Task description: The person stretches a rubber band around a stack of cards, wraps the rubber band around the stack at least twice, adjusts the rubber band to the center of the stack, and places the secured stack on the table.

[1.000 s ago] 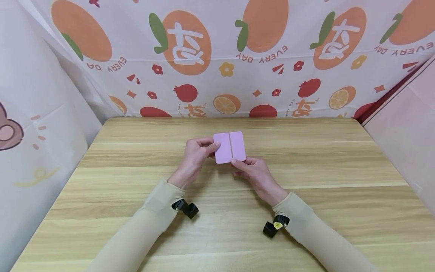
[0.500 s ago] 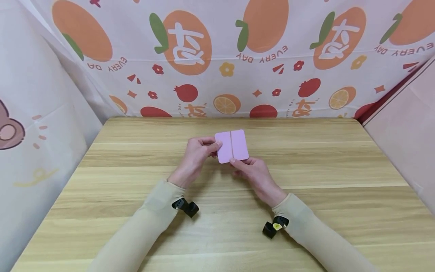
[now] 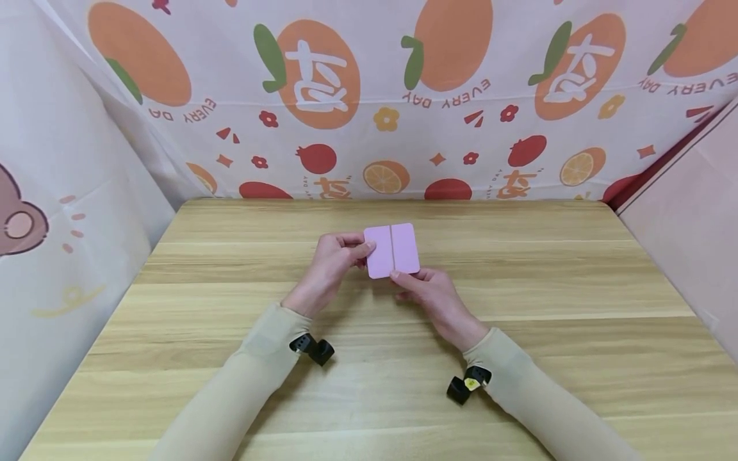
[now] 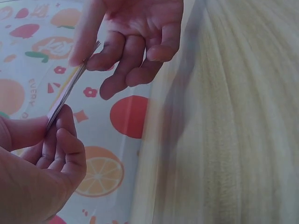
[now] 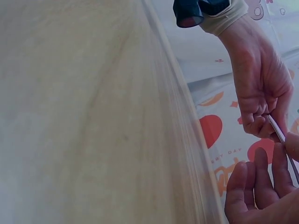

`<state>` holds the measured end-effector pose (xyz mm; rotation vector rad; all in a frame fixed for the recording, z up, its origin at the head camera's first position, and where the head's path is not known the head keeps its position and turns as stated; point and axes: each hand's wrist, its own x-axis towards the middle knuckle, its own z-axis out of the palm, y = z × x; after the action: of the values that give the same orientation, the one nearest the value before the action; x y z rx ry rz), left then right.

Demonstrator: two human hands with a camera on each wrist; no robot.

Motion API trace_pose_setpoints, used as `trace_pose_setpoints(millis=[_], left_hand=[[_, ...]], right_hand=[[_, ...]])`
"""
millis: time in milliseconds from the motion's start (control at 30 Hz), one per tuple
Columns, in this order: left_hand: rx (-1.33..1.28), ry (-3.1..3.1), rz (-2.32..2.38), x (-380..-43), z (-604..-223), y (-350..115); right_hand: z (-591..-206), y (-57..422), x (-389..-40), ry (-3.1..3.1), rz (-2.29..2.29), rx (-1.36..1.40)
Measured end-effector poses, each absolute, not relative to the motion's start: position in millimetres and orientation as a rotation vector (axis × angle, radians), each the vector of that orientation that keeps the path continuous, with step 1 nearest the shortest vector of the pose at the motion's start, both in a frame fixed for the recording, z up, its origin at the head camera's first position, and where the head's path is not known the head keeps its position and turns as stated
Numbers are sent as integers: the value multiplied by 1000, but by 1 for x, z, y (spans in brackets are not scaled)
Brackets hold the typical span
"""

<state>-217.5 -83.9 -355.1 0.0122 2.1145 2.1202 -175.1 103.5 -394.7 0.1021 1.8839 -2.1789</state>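
A thin lilac square with rounded corners and a brown line down its middle is held over the table in the head view. My left hand pinches its left edge, thumb on the face. At the lower edge, near the line, my right hand pinches it between thumb and fingers. In the left wrist view the square appears edge-on, as thin layers. The right hand's other fingers are loosely bent below it. From the right wrist, the square's pale edge runs between both hands.
The wooden table spreads under both forearms. A white fruit-print cloth hangs behind its far edge. White cloth borders the left side, and a pale panel the right. Each wrist bears a small black camera.
The lilac square shifts slightly right and up, then settles back down a little, its tilt varying slightly. Both hands keep their grip in nearly the same place.
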Motion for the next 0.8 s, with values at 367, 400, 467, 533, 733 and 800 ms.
trace_pose_setpoints(millis=[367, 400, 467, 533, 733, 800], left_hand=[[10, 2080, 2095, -220, -352, -90], [9, 2082, 2091, -220, -352, -91], [6, 2091, 2080, -220, -352, -93], [9, 2100, 2067, -221, -352, -94], [34, 2109, 2062, -223, -354, -99], [41, 2105, 2058, -223, -353, -100]], right_hand=[[-393, 102, -176, 1903, -2165, 90], [-393, 103, -176, 1910, -2158, 83], [-392, 103, -176, 1938, -2136, 72], [-391, 104, -176, 1963, -2113, 53], [-392, 108, -177, 1992, -2054, 36], [-391, 110, -177, 2035, -2004, 15]])
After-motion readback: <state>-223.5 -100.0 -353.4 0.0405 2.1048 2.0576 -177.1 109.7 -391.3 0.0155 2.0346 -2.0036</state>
